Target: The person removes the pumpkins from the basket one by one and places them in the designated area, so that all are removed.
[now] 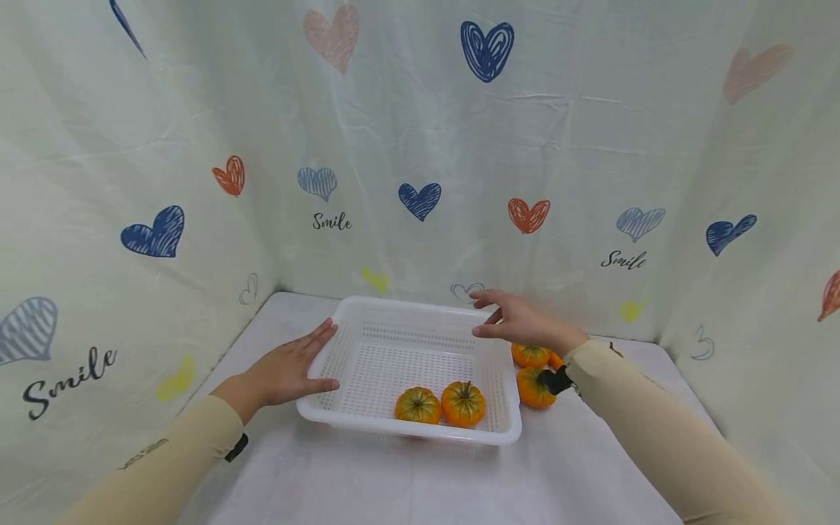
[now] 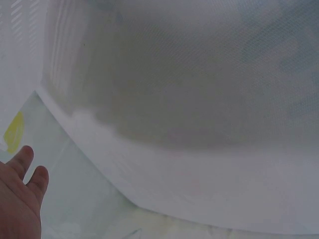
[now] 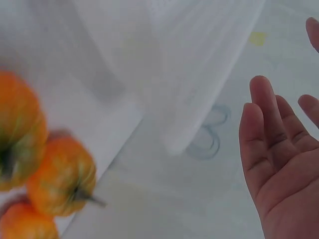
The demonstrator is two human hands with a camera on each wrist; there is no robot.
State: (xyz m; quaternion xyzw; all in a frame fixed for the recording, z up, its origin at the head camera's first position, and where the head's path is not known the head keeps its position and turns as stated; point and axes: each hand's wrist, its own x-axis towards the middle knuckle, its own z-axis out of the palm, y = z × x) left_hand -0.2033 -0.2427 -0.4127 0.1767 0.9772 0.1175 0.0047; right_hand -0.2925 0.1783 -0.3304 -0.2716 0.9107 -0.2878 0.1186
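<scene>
A white perforated plastic basket is in the middle of the head view, with two small orange pumpkins, one pumpkin beside another pumpkin, against its near side. My left hand is at the basket's left rim, fingers extended and thumb spread over the edge. Above the far right corner, my right hand has its fingers loosely bent and apart, holding nothing. In the right wrist view that hand shows its palm beside the basket's corner. Only part of the left hand shows in the left wrist view.
More orange pumpkins, including one pumpkin, lie on the white-covered table right of the basket, partly behind the right forearm. A pale curtain with printed hearts closes off the back and both sides.
</scene>
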